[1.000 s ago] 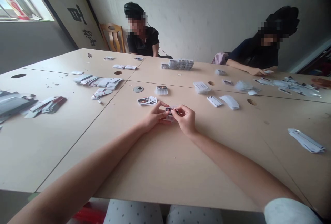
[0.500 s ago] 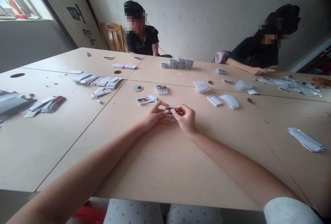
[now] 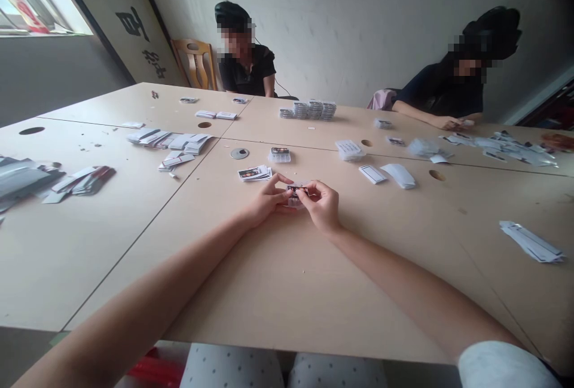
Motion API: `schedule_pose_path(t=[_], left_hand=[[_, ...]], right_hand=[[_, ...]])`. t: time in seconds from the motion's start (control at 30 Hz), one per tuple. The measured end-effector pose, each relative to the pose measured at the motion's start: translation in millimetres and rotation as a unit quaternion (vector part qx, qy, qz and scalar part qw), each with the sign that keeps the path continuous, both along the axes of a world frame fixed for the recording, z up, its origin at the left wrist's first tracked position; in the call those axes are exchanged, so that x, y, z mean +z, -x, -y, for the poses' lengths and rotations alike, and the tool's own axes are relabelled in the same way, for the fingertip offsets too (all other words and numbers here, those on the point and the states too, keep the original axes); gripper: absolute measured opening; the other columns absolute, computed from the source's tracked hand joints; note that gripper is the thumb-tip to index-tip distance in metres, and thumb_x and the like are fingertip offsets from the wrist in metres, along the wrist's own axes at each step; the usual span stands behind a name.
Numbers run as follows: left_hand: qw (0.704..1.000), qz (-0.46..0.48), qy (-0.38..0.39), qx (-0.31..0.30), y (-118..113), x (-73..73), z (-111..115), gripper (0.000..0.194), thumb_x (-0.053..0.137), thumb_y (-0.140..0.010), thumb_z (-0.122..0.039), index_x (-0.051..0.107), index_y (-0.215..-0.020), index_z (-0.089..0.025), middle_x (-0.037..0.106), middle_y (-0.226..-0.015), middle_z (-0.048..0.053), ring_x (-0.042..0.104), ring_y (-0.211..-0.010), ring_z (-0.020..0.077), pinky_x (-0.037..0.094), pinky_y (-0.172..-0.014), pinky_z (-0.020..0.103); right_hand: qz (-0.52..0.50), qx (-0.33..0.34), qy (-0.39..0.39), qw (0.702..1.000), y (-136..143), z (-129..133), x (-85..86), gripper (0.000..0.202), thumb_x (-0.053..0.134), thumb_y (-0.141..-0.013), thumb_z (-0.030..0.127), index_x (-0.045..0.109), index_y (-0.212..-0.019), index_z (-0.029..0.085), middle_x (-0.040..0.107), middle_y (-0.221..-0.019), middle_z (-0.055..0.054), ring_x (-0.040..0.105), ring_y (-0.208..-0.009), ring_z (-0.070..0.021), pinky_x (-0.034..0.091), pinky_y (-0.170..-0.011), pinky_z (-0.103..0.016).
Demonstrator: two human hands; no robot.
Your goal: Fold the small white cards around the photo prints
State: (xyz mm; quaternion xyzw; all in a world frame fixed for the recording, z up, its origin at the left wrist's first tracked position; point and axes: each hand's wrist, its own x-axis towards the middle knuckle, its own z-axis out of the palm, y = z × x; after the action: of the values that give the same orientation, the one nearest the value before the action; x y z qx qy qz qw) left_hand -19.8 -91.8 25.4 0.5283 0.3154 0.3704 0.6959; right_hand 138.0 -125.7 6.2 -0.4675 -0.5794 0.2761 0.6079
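Between both hands is a small clear plastic case with compartments and a dark printed card on its upper part. My left hand grips the case's left side, thumb on top and fingers round it. From the right, my right hand pinches the case, its thumb pressed on the dark card. Fingers partly cover the case. Just beyond my left hand lies a small stack of printed cards. Behind the hands stands a similar clear case with a dark card on top.
Stacked clear cases stand at the far side. Bundles of folded paper lie left; white cards and plastic sleeves lie right. Paper strips are near the right edge. Two people sit across the table.
My thumbs stay on the card with barely any shift. The person at the right has moved their hands slightly.
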Motion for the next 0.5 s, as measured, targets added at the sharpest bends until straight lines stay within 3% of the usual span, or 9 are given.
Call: schedule_pose_path(t=[0.5], left_hand=[[1.0,-0.002,-0.007,-0.021,1.8,-0.1,-1.1,0.035,0.075,-0.075,-0.034,0.051,-0.095,-0.019,0.069,-0.089,0.005,0.068,-0.078,0.0168,0.058,-0.076,0.038]], right_hand=[[-0.015,0.001,-0.002,1.0,1.8,-0.7,-1.0,0.015,0.062,-0.075,0.031,0.055,-0.068,0.02,0.062,-0.069,-0.001,0.058,-0.064,-0.0139,0.05,-0.062,-0.027]])
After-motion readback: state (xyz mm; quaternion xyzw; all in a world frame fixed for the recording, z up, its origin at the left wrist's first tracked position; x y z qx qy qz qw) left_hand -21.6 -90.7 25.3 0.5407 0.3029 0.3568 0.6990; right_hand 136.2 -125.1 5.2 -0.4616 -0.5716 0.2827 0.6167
